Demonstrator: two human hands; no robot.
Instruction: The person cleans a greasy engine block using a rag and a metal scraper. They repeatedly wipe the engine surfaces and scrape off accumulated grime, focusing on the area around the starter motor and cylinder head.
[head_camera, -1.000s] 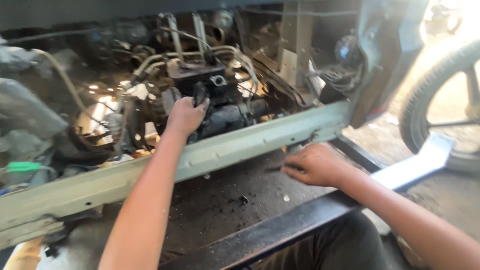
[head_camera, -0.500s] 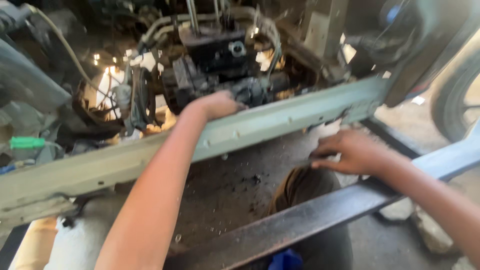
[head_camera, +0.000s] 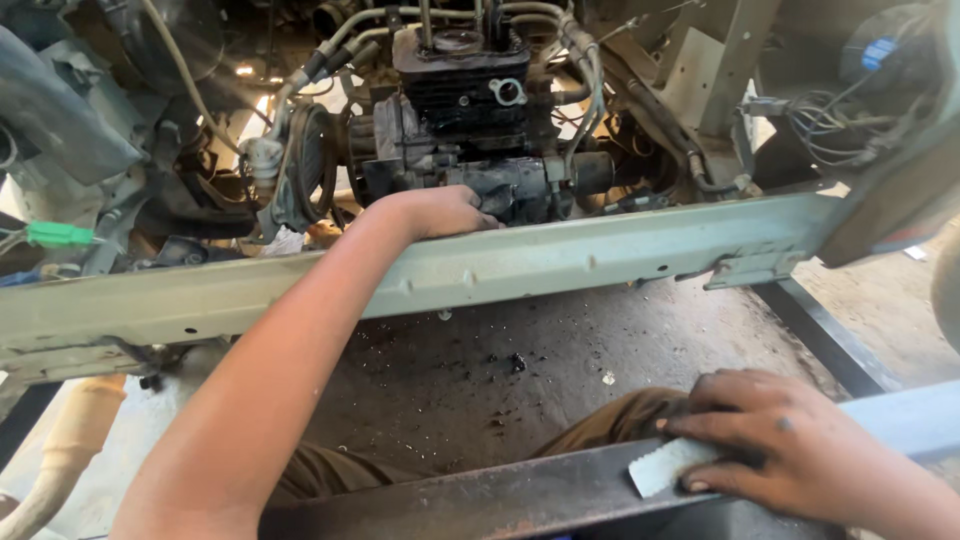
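The left hand (head_camera: 445, 212) grips the greasy black engine block (head_camera: 470, 130) over the pale-green steel crossbeam (head_camera: 600, 255); the right hand (head_camera: 790, 440) presses a white scrap (head_camera: 665, 465) flat, apparently steadying.

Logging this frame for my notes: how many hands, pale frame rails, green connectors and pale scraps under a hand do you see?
hands: 2, left hand and right hand
pale frame rail: 1
green connector: 1
pale scrap: 1
Total: 5
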